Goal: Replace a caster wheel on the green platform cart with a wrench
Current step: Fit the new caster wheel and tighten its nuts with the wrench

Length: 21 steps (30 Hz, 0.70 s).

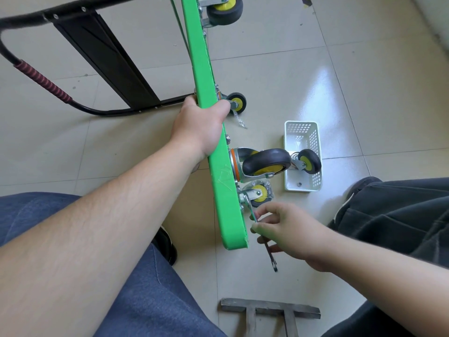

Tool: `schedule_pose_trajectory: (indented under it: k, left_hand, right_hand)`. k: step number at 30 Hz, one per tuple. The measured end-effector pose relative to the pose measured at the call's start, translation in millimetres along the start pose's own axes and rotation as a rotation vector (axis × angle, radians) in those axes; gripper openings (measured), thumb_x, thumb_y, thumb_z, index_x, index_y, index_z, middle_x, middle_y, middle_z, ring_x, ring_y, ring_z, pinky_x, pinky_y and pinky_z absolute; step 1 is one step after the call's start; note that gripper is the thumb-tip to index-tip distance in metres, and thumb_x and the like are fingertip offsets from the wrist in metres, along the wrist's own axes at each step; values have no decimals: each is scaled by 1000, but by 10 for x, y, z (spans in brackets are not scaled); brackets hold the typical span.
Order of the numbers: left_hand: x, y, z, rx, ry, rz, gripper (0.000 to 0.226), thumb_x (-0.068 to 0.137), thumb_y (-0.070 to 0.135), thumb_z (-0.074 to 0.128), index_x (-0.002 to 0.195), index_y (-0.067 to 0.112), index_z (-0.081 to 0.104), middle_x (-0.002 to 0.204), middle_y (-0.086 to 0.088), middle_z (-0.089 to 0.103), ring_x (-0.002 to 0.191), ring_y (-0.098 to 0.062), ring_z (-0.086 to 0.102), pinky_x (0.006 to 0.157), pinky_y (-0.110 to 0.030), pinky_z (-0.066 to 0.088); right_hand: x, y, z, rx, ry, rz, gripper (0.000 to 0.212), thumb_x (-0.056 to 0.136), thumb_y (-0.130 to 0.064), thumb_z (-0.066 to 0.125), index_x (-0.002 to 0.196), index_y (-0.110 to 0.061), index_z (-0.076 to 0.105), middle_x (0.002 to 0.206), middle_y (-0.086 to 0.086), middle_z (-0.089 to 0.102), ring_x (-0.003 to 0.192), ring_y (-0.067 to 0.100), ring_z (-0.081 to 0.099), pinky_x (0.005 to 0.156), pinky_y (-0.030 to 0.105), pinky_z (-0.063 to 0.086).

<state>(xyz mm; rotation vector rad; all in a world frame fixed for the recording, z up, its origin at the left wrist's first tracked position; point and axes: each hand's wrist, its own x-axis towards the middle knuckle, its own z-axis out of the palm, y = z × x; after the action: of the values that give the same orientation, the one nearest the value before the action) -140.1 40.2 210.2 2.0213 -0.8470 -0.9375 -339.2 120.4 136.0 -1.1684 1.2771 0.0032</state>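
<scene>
The green platform cart (pixel 213 152) stands on its edge on the tiled floor, its underside facing right. My left hand (pixel 201 125) grips the deck's upper edge. A large black and yellow caster (pixel 266 164) is bolted to the deck near me. Just below it a smaller caster (pixel 258 194) wrapped in clear plastic sits against the deck. My right hand (pixel 284 229) pinches a thin metal wrench (pixel 267 249) whose upper end sits at that caster's mount. Two more casters show farther up the deck (pixel 237 103) (pixel 224 9).
A white perforated basket (pixel 313 135) lies on the floor right of the cart, holding a loose caster (pixel 308 161) and a nut. The cart's black handle (pixel 41 81) lies folded to the left. A grey metal frame (pixel 269 308) sits near my knees.
</scene>
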Motion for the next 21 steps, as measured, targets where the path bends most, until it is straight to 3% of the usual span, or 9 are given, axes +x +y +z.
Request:
schedule_pose_trajectory:
  k: [3,5,7,11,14,17,19,21]
  left_hand:
    - [-3,-3,1,-3,0,0,27,95,38,60,117,23,60,87,9,60,67,-7,54,55,-27,38]
    - [-1,-5,5,-11,4,0,27,95,38,60,117,23,61,89,9,61,69,-8,55,57,-28,39]
    - [5,-10,3,-11,6,2,28,94,39,61,117,23,61,91,8,62,72,-9,56,60,-29,40]
    - [14,-10,-6,-5,-5,8,27,95,39,60,117,23,60,91,8,61,70,-9,56,58,-29,39]
    - [21,-19,-6,-1,-4,17,27,95,38,60,117,22,60,90,8,61,61,-2,59,52,-24,43]
    - [20,-19,-4,-5,-6,24,23,96,36,60,115,23,58,89,8,61,40,10,53,37,-12,37]
    - [20,-17,-5,-5,-4,22,24,96,36,60,116,22,59,89,8,61,44,6,55,40,-14,39]
    - [19,-15,-3,-6,-4,21,25,96,36,60,117,22,59,90,9,61,47,4,55,42,-15,40]
  right_hand:
    - [89,48,24,-75,28,-60,8,97,-25,69,98,-31,64,95,2,74,95,29,73,79,40,62]
    - [137,65,31,-102,35,-82,8,98,-26,68,98,-33,63,94,-2,74,92,23,72,63,24,51]
    - [180,71,44,-111,38,-106,9,98,-25,67,98,-33,62,93,-3,73,80,17,67,58,19,44]
    - [256,92,74,-127,54,-155,13,98,-24,68,98,-35,62,98,-3,70,86,24,68,78,36,57]
    - [303,110,72,-139,66,-177,11,99,-22,66,101,-33,63,100,-4,69,87,33,69,76,40,58]
    - [386,113,45,-182,100,-233,13,99,-18,67,103,-29,64,100,-3,70,79,7,66,62,20,48]
    - [446,106,39,-194,106,-265,14,98,-15,67,103,-28,64,98,-3,70,62,-7,59,57,9,39]
    - [485,106,34,-199,110,-293,13,98,-14,68,105,-24,67,97,-4,71,63,-10,59,59,6,39]
